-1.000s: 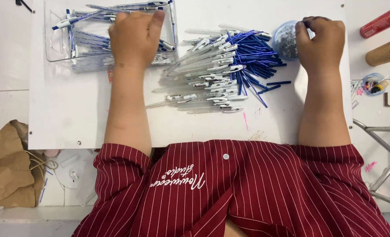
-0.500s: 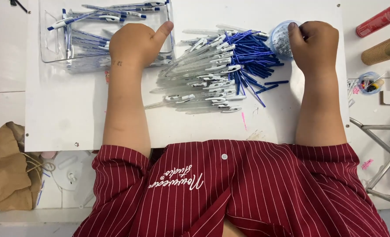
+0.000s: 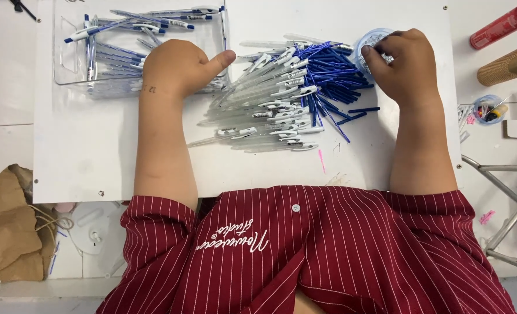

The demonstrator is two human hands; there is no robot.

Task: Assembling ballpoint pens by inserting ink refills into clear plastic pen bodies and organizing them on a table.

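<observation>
My left hand is loosely curled with the thumb out, resting at the near right corner of a clear plastic tray that holds several assembled blue and white pens. Nothing shows in its fingers. To its right lies a pile of clear pen barrels, with a heap of blue refills behind it. My right hand reaches into a small round clear dish at the far right of the white board. Its fingertips are pinched together inside the dish, and what they hold is hidden.
A red can and a brown textured roll lie beyond the board's right edge. A small blue cup of bits stands there too. A metal frame is lower right, and a brown paper bag lower left.
My left hand has drawn back out of the tray toward me and curled its fingers. My right hand has stayed at the round dish.
</observation>
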